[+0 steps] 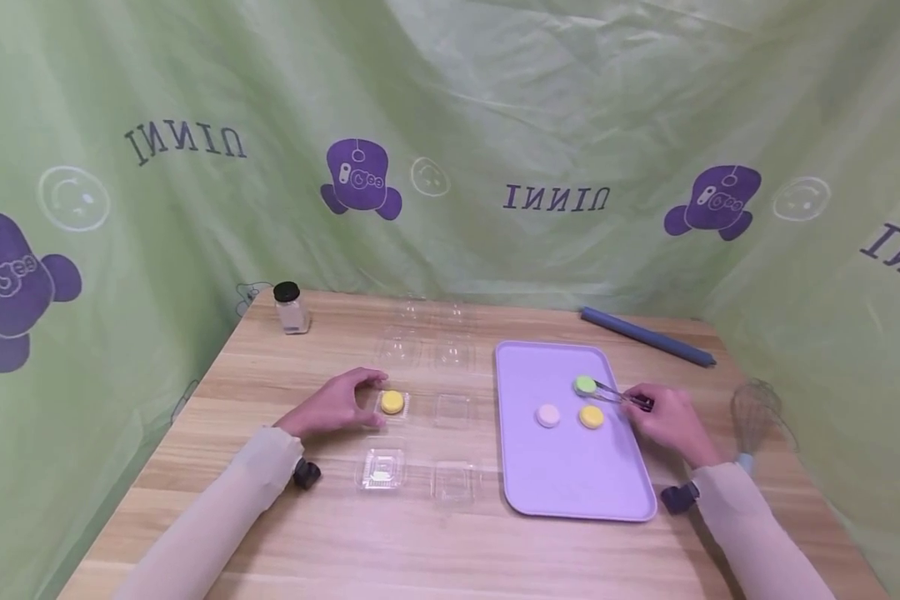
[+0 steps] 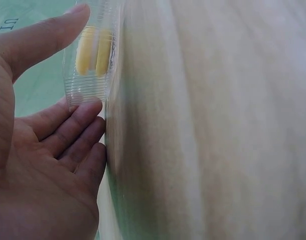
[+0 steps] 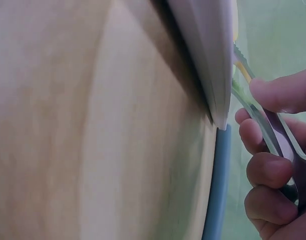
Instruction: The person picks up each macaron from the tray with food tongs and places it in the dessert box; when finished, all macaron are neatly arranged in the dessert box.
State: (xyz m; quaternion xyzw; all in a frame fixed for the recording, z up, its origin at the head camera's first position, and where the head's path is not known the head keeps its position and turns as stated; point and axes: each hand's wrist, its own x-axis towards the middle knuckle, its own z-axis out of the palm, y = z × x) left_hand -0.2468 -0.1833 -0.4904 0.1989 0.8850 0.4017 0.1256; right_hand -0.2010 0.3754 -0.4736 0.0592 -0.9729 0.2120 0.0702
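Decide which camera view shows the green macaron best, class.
The head view: the green macaron lies whole on the purple tray, tongs at it. The right wrist view shows only a greenish blur; the left wrist view shows none.

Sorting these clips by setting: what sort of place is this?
Likely a staged recording booth, not a real kitchen: a green printed cloth walls in a wooden table, set with a purple tray of macarons and clear boxes.

Wooden table [image 1: 285, 533] with lilac tray [image 1: 570, 487], clear boxes [image 1: 453, 482], whisk [image 1: 753, 417]
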